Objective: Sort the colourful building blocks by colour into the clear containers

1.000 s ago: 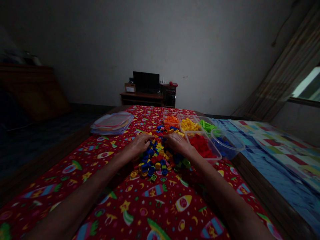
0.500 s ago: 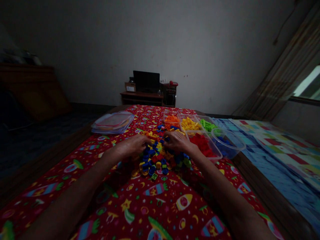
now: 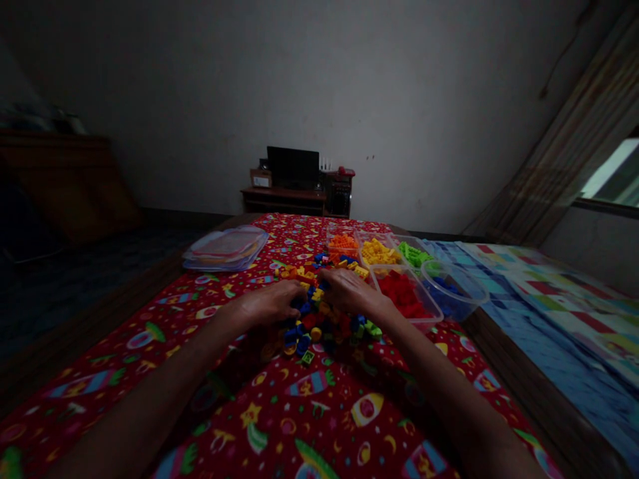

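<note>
A loose pile of building blocks (image 3: 314, 332) in blue, yellow, red, orange and green lies mid-table on a red patterned tablecloth (image 3: 309, 419). At the pile's left side is my left hand (image 3: 279, 301), its fingers curled in among the blocks; a dark blue piece seems to be at the fingertips. My right hand (image 3: 347, 289) reaches over the upper right of the pile with bent fingers pointing down. Its fingertips are partly hidden, and what they grip cannot be made out.
Right of the pile stand clear containers of sorted blocks: orange (image 3: 343, 245), yellow (image 3: 378, 253), green (image 3: 413, 255), red (image 3: 402, 293), and a round tub (image 3: 464, 296) with blue ones. Stacked plastic lids (image 3: 227, 247) lie at the left. A bed (image 3: 529, 299) adjoins the right.
My left hand has shifted slightly down, into the pile's left side. My right hand has moved a little left and down over the blocks. The view has tilted slightly.
</note>
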`<state>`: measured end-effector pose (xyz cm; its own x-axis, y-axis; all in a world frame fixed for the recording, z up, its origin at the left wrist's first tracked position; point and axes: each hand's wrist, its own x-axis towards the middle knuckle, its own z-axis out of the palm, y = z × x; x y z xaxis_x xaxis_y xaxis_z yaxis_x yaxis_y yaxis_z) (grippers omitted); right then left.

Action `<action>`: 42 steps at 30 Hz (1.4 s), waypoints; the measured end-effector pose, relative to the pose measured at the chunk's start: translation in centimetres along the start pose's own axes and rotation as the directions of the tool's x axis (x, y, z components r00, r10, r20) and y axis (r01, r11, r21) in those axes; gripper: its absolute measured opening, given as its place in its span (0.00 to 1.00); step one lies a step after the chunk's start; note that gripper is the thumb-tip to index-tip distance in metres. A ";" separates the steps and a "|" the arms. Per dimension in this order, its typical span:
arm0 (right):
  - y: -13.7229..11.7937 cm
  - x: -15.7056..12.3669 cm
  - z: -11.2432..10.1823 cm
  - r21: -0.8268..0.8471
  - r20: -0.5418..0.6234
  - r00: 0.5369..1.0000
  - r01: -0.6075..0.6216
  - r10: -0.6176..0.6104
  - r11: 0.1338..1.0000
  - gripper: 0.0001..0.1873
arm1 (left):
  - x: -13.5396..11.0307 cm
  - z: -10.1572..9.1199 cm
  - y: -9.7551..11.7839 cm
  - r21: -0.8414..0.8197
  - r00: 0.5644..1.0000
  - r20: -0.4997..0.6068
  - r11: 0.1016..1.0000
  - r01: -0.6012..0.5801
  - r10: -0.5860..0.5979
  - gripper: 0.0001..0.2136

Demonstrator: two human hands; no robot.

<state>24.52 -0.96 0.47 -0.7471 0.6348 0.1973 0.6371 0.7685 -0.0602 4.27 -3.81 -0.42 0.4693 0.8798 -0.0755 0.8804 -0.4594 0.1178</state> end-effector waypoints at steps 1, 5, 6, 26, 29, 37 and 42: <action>-0.1 0.1 0.1 0.025 0.008 1.000 0.015 -0.016 1.000 0.12 | 0.2 0.1 -0.2 -0.018 1.000 -0.015 1.000 0.004 -0.005 0.12; -0.2 0.2 0.8 0.121 0.005 0.998 0.059 -0.060 0.991 0.15 | 0.7 0.2 -0.9 -0.121 0.998 -0.049 0.992 0.034 -0.041 0.11; -0.1 0.2 0.9 0.142 0.003 0.998 0.062 -0.063 0.988 0.15 | 0.8 0.1 -1.0 -0.153 0.997 -0.062 0.987 0.041 -0.051 0.12; -2.0 -0.4 0.7 0.386 -0.128 0.989 -0.021 0.076 0.922 0.06 | 2.0 1.4 2.3 -0.619 0.901 -0.327 0.785 0.023 -0.285 0.27; -1.8 -0.3 0.4 0.369 -0.113 0.991 -0.028 0.075 0.929 0.08 | 1.8 1.2 2.8 -0.601 0.915 -0.311 0.799 0.020 -0.257 0.27; -0.6 -0.1 0.2 0.340 -0.127 0.984 -0.075 0.125 0.937 0.08 | 2.3 1.8 2.2 -0.732 0.912 -0.327 0.677 -0.079 -0.246 0.28; 0.0 0.3 0.6 0.381 -0.182 0.977 -0.030 0.107 0.924 0.15 | 2.2 1.4 1.9 -0.776 0.883 -0.334 0.628 -0.060 -0.329 0.28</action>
<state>24.16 -0.70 -0.07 -0.6277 0.6877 0.3647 0.5384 0.7219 -0.4347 7.01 -2.94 -1.74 0.1020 0.9689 0.2255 0.4714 -0.2467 0.8467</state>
